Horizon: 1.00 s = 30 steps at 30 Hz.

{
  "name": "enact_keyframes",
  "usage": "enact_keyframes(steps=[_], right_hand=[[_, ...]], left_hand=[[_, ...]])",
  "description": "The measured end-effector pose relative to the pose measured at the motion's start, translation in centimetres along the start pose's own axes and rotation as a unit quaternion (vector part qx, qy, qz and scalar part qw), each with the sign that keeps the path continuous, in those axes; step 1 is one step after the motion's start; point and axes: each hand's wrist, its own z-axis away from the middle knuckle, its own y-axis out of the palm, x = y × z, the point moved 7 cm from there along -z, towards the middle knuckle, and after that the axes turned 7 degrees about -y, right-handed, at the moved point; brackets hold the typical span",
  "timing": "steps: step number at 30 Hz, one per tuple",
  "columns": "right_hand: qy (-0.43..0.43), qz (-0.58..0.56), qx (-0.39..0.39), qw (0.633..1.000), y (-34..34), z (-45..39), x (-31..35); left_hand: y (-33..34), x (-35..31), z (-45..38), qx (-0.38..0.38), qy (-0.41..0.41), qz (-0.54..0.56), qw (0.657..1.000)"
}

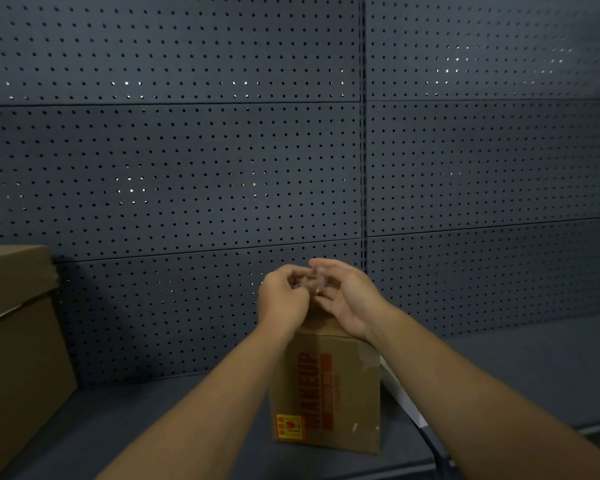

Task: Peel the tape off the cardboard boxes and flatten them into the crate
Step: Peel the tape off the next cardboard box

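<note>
A small brown cardboard box (pixel 329 393) with red print and a yellow label stands upright on the dark shelf (pixel 187 420). Above its top, my left hand (pixel 281 299) and my right hand (pixel 347 299) meet, pinching a crumpled wad of clear tape (pixel 310 280) between the fingertips. The left fingers are curled on the wad. My right hand's fingers are partly spread around it. Both forearms hide the box's top face and upper corners. Torn tape remnants show on the box's upper right side (pixel 369 355).
A larger brown cardboard box (pixel 14 341) stands at the left edge of the shelf. A dark pegboard wall (pixel 222 168) closes the back. A white strip (pixel 402 396) lies to the right of the small box. No crate is in view.
</note>
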Motion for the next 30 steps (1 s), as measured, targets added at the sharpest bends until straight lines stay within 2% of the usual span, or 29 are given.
enact_keyframes(steps=[4,9,14,23,28,30], right_hand=[[-0.021,0.035,-0.048,0.998,-0.1,-0.1,0.1],[-0.053,0.063,-0.104,0.991,-0.2,0.1,0.2],[-0.082,0.116,-0.146,0.979,-0.4,0.3,0.4],[-0.095,0.172,-0.104,0.975,-0.3,0.4,1.0],[-0.099,0.161,-0.146,0.971,-0.6,0.5,1.3],[-0.108,0.178,-0.132,0.969,-0.8,0.3,1.7]], left_hand=[[-0.4,0.9,-0.1,-0.012,-0.045,0.112,0.993],[-0.5,1.2,-0.1,-0.023,-0.077,0.134,0.988],[-0.4,1.2,-0.1,-0.031,-0.078,0.102,0.991],[-1.0,1.5,-0.5,-0.035,-0.07,0.061,0.995],[-0.7,1.6,-0.3,-0.008,-0.054,0.028,0.998],[-0.8,1.6,-0.3,-0.005,-0.049,0.021,0.999]])
